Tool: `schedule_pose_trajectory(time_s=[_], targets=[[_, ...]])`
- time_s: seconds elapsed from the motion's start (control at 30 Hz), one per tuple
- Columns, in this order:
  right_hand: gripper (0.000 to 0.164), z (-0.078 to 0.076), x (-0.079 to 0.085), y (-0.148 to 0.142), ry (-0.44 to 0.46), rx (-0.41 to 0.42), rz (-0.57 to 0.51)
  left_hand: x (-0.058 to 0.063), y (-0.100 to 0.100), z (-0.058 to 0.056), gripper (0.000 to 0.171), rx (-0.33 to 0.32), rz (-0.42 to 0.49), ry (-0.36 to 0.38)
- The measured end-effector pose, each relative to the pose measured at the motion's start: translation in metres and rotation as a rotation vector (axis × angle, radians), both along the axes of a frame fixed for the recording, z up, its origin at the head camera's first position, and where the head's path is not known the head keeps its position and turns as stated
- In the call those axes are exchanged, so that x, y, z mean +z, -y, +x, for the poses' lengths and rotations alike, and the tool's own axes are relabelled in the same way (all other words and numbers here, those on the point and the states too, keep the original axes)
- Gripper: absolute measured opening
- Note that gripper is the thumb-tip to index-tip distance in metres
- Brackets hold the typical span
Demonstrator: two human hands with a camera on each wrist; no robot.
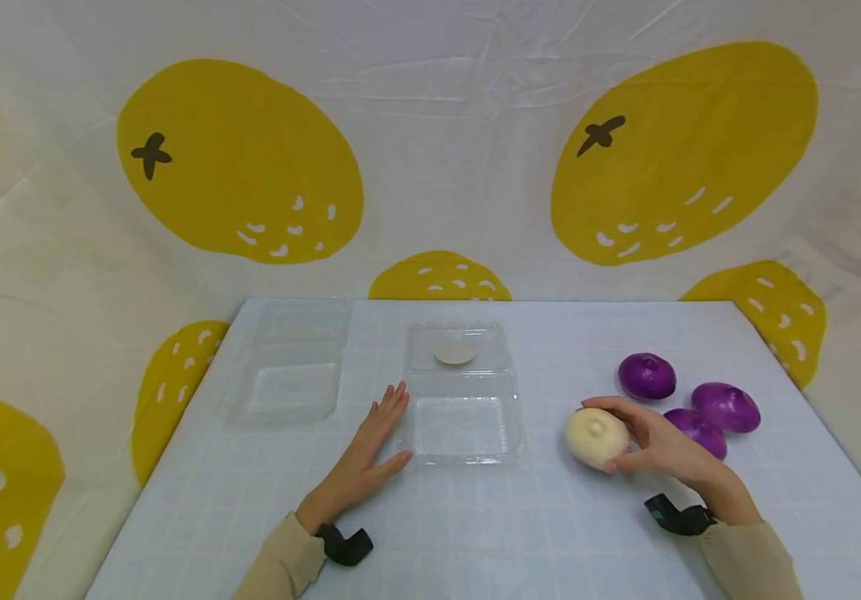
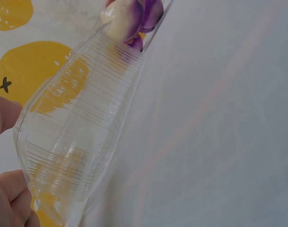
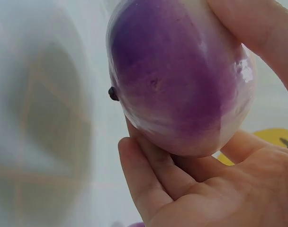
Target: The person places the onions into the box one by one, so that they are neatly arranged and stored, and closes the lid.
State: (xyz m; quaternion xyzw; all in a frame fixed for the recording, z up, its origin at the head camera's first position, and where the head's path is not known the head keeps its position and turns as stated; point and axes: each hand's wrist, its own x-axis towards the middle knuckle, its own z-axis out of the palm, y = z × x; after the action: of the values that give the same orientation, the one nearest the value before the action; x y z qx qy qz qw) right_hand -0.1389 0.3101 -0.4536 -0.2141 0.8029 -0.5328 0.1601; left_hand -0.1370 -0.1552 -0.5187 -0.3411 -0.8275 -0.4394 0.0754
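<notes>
My right hand (image 1: 658,446) holds a round, glossy onion-like vegetable (image 1: 597,437), cream with purple patches, with the thumb and fingers curled around it. In the right wrist view, a small dark nub sticks out from this vegetable (image 3: 177,80). The fingers of my left hand (image 1: 366,458) are stretched out beside an opened clear plastic clamshell box (image 1: 463,425), with fingertips at its left edge. In the left wrist view, the thumb and fingers lie against the ribbed wall of the box (image 2: 82,123). A whitish oval sticker (image 1: 454,352) sits on its lid.
A second opened clear plastic box (image 1: 291,392) lies at the back left of the table (image 1: 535,533). Near my right hand are purple onion-like vegetables: one (image 1: 647,376) farther back, another (image 1: 726,407) to the right, and a third (image 1: 698,432) partly behind the hand.
</notes>
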Motion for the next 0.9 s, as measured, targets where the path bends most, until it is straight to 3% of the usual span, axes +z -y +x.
schedule_pose_trajectory(time_s=[0.57,0.9], targets=[[0.075,-0.021,0.037,0.03,-0.049,-0.026,0.019,0.001,0.0,0.001,0.075,0.004,-0.001,0.006],[0.074,-0.034,0.051,0.057,-0.11,0.024,-0.081,-0.002,0.001,0.0,0.075,0.006,-0.005,0.002]])
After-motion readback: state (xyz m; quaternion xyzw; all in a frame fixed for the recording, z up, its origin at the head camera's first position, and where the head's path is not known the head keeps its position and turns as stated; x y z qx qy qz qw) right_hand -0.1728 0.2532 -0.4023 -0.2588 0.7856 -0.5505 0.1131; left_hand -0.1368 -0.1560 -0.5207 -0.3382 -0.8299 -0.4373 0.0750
